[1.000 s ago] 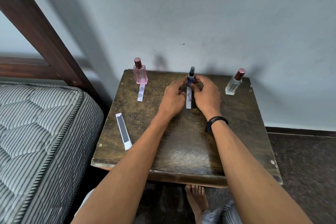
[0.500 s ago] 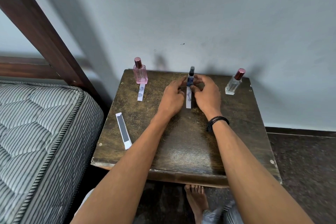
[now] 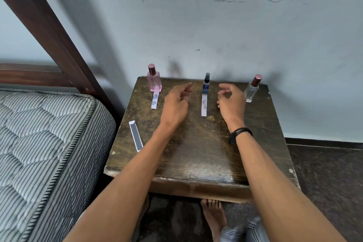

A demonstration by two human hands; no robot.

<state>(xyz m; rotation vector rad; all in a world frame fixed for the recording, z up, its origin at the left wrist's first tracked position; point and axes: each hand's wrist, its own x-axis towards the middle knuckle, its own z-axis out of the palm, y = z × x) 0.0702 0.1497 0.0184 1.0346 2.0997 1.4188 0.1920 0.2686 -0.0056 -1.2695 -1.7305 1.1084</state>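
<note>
Between left hand (image 3: 175,102) and right hand (image 3: 231,101): blue bottle (image 3: 206,85) upright, untouched; both hands' fingers (image 3: 185,86) slack, empty.

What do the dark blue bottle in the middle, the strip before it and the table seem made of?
The dark blue bottle looks like glass or glossy plastic; its black sprayer looks plastic. The strip seems matte white paper: flat, with a grey smudge. The table looks like dark wood, its varnish worn and front edge chipped.
</note>
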